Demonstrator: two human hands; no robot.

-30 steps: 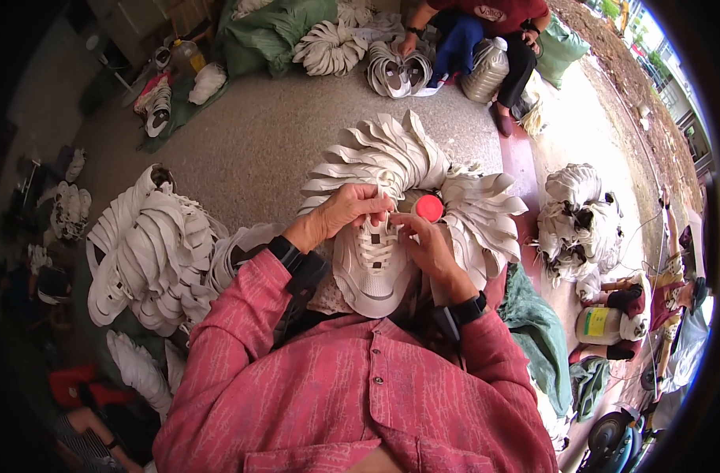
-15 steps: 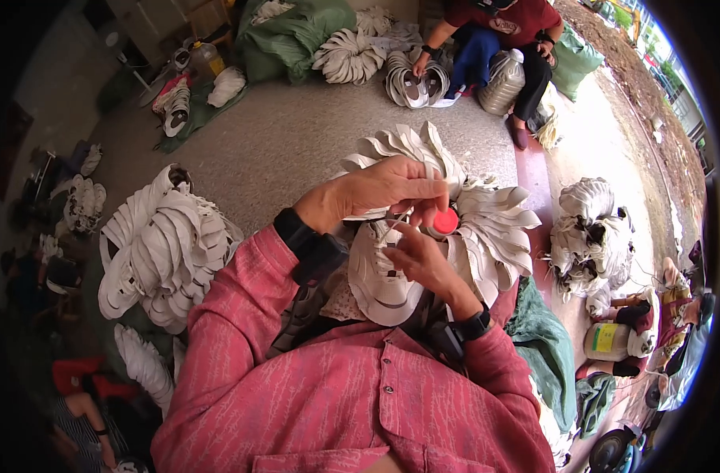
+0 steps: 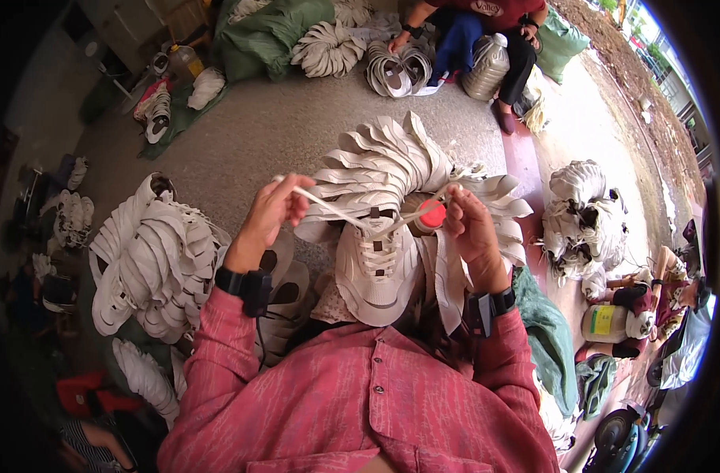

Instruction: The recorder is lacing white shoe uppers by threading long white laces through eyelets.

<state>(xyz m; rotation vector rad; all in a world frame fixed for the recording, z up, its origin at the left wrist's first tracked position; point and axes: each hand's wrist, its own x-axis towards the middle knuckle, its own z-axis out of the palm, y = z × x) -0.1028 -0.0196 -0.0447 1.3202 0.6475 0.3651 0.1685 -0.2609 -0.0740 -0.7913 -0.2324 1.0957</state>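
Note:
In front of my chest is a white shoe upper [image 3: 373, 282], toe toward me, with white lacing across its tongue. My left hand [image 3: 267, 219] is closed on one end of the shoelace [image 3: 328, 206], pulling it out taut to the left. The other lace end runs up to the right, pinched in my right hand [image 3: 473, 229]. Just right of the shoe upper shows a red round lid [image 3: 432, 213], partly behind the lace. A fanned stack of white shoe uppers [image 3: 391, 162] lies beyond.
A large pile of white uppers [image 3: 159, 256] sits to the left, another bundle [image 3: 580, 229] to the right. Green sacking [image 3: 545, 339] lies by my right arm. Across the floor a seated person [image 3: 454, 31] has a hand on more uppers, beside a large plastic jug [image 3: 487, 67].
My hands were close together over the shoe's top; now they are spread wide, drawing the two lace ends apart. The view has shifted slightly.

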